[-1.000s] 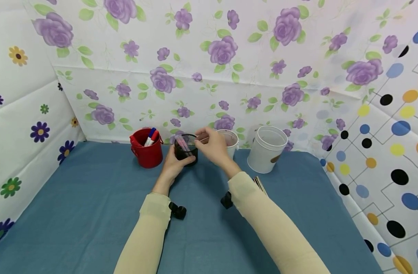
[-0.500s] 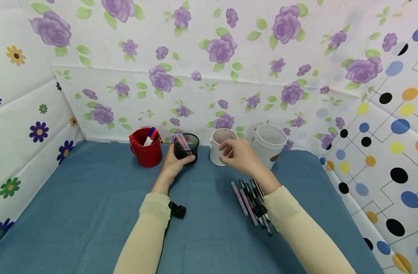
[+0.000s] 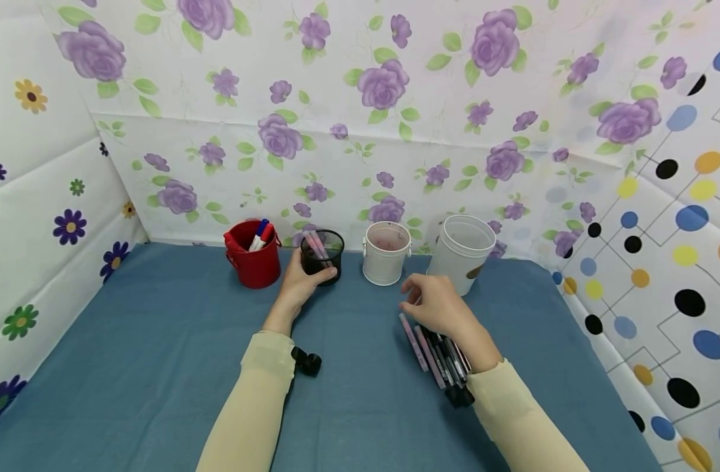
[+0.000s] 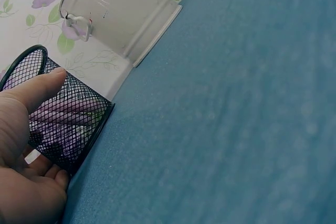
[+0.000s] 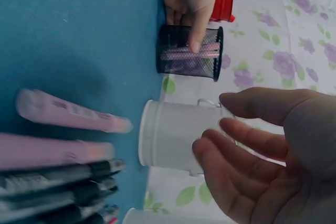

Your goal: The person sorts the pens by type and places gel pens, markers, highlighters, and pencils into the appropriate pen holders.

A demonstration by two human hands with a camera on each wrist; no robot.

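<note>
My left hand (image 3: 296, 286) holds a black mesh pen cup (image 4: 84, 103) upright on the table, thumb across its near side and fingers round the far left. Pink pens (image 3: 314, 244) lean inside it. My right hand (image 3: 439, 303), fingers loosely bent with nothing between them, hovers just over the top ends of a row of pens. Two pink pens (image 3: 429, 356) lie at the left of that row, with several black-and-clear pens (image 3: 451, 360) to their right. The right wrist view shows the pen tops (image 5: 100, 169) beside the hand, apart from it.
A red pail (image 3: 256, 262) with red and blue markers stands left of the mesh cup. To its right are a small white pail (image 3: 384, 259) and a taller white bin (image 3: 462, 246). Patterned cloth walls (image 3: 360, 131) enclose the blue-covered table (image 3: 159, 367).
From above the mesh cup, my right hand has moved right and toward me to the loose pens. My left hand has stayed on the cup.
</note>
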